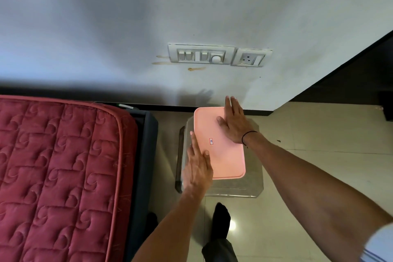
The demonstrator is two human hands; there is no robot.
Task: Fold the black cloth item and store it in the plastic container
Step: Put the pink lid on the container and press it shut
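Observation:
A plastic container with a pink lid (pixel 223 155) rests on a small grey stool (pixel 254 176) close to the wall. My left hand (pixel 197 166) lies flat on the lid's near left edge, fingers stretched along the rim. My right hand (pixel 232 121) presses flat on the lid's far right corner, fingers spread toward the wall. Neither hand grips anything. The black cloth item is not visible; the lid hides the inside of the container.
A bed with a red quilted mattress (pixel 59 172) and dark frame stands at the left. A white wall with switch panels (pixel 202 54) rises behind the stool. Tiled floor (pixel 308 166) extends right. My foot in a black sock (pixel 221 219) stands before the stool.

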